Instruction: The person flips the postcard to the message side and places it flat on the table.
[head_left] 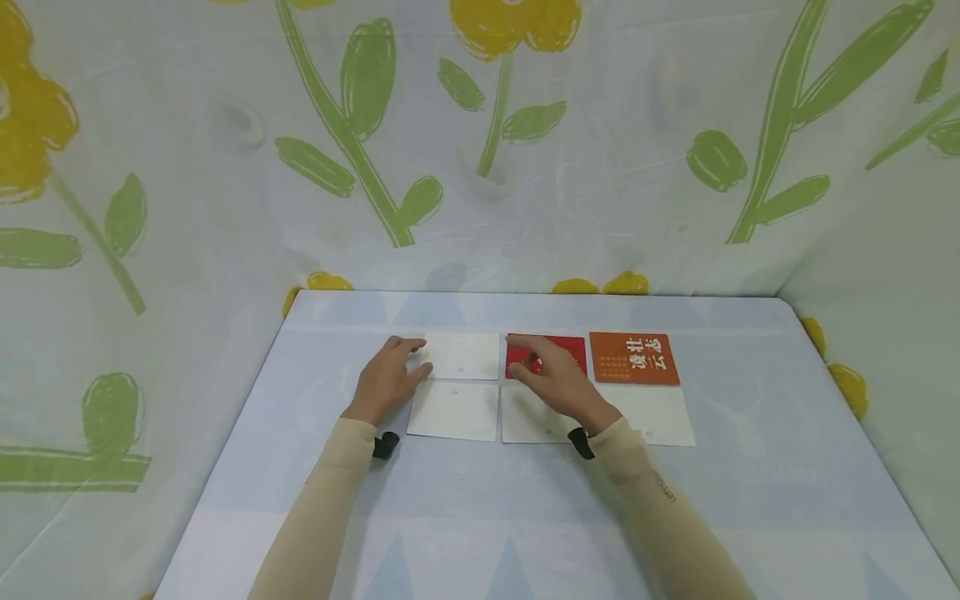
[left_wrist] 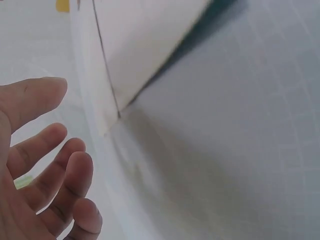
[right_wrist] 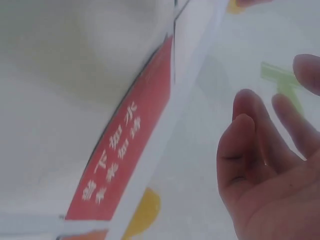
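Observation:
Six cards lie in two rows of a grid on the table. The far row holds a white card at left, a red card in the middle and an orange card with white characters at right. White cards fill the near row: a left one, a middle one and a right one. At the left edge of the far white card is my left hand, fingers loosely bent and holding nothing. My right hand hovers over the red card, partly hiding it, its fingers relaxed with nothing between them.
The cards rest on a pale, patterned tabletop. Behind it hangs a white cloth printed with yellow flowers and green leaves. Each wrist wears a black band, the left one and the right one.

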